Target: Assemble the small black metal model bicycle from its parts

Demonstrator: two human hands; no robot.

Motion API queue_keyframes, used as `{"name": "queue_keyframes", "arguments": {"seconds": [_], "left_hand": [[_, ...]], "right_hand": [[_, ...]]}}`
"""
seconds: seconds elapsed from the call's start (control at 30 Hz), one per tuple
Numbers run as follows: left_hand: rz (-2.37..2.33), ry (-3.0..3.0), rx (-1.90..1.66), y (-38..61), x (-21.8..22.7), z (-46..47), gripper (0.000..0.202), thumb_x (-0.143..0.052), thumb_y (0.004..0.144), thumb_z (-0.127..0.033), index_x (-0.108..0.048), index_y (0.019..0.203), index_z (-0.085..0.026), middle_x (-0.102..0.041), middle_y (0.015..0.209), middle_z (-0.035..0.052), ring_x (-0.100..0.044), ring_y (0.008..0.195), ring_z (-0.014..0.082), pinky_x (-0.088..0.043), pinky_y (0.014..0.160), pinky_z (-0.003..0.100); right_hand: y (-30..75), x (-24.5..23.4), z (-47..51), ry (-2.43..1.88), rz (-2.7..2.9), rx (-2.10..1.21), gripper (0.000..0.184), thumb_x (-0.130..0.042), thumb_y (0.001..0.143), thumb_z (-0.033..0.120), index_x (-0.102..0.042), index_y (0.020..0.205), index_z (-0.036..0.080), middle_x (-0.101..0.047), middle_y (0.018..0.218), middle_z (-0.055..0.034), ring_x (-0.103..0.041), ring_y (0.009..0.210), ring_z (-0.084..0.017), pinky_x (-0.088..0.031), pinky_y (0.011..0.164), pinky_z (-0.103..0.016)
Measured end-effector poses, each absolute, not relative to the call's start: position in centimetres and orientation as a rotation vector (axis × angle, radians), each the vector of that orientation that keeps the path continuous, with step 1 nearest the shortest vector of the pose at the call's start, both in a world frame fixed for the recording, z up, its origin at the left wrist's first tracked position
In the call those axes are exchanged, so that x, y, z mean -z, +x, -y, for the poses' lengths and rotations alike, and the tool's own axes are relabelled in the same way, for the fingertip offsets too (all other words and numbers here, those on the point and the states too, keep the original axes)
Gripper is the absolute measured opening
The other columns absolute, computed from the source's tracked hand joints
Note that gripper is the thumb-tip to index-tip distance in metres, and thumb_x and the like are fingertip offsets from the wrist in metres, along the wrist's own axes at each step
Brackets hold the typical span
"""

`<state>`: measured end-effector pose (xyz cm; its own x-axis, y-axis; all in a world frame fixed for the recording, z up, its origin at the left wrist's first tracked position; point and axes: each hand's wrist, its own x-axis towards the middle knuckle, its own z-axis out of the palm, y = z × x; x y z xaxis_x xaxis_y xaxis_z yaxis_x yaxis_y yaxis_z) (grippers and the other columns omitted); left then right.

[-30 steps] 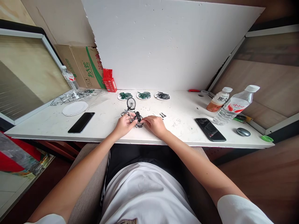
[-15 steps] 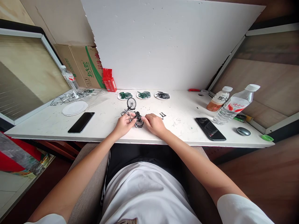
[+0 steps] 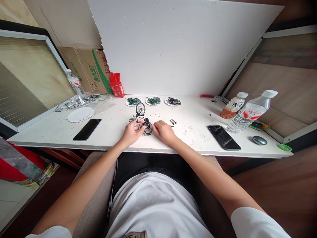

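Observation:
A small black model bicycle (image 3: 142, 118) stands on the white table (image 3: 173, 138), front wheel pointing away from me. My left hand (image 3: 132, 132) grips its frame from the left, fingers curled round it. My right hand (image 3: 163, 132) is closed in a pinch at the rear wheel, touching the model from the right. A few tiny dark parts (image 3: 173, 122) lie just to the right of my right hand.
Three small white dishes of green and black parts (image 3: 153, 101) sit behind the model. A black phone (image 3: 87, 129) and a white plate (image 3: 80, 114) lie left; another phone (image 3: 224, 137), two bottles (image 3: 245, 114), a grey mouse (image 3: 259, 140) lie right. Cardboard box (image 3: 85, 69) at back left.
Both hands stay on the model bicycle; my right hand has edged slightly closer to the rear wheel. The view has shifted a little.

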<state>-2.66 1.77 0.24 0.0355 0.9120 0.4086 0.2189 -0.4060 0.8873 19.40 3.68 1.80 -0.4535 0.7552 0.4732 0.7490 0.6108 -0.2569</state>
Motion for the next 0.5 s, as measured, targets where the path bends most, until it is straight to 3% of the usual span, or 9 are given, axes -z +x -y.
{"name": "queue_keyframes", "arguments": {"seconds": [0.17, 0.37, 0.5], "left_hand": [[-1.181, 1.714, -1.402, -2.59, -0.43, -1.56, 0.037, -0.077, 0.090, -0.044, -0.068, 0.114, -0.017, -0.076, 0.114, 0.0125, -0.077, 0.090, 0.0210, -0.065, 0.077, 0.032], [-1.239, 1.701, -1.464, -2.69, -0.38, -1.83, 0.034, -0.077, 0.090, -0.043, -0.066, 0.110, -0.017, -0.077, 0.113, 0.0139, -0.077, 0.086, 0.0202, -0.063, 0.075, 0.031], [-1.241, 1.702, -1.462, -2.67, -0.33, -1.86, 0.034, -0.077, 0.090, -0.042, -0.066, 0.111, -0.017, -0.077, 0.111, 0.0140, -0.077, 0.086, 0.0208, -0.063, 0.075, 0.031]], "right_hand": [[19.46, -2.02, -3.49, -1.185, 2.279, -0.056, 0.051, -0.042, 0.116, 0.042, -0.063, 0.074, 0.020, -0.067, 0.074, -0.0066, -0.057, 0.066, -0.018, -0.033, 0.063, -0.032], [19.53, -2.06, -3.37, -1.154, 2.175, -0.209, 0.018, -0.059, 0.109, 0.038, -0.066, 0.108, 0.022, -0.074, 0.092, -0.0049, -0.066, 0.082, -0.020, -0.039, 0.067, -0.030], [19.59, -1.50, -3.78, -1.033, 2.182, -0.227, 0.011, -0.059, 0.107, 0.031, -0.064, 0.109, 0.022, -0.074, 0.103, -0.0071, -0.066, 0.093, -0.021, -0.045, 0.074, -0.030]]}}
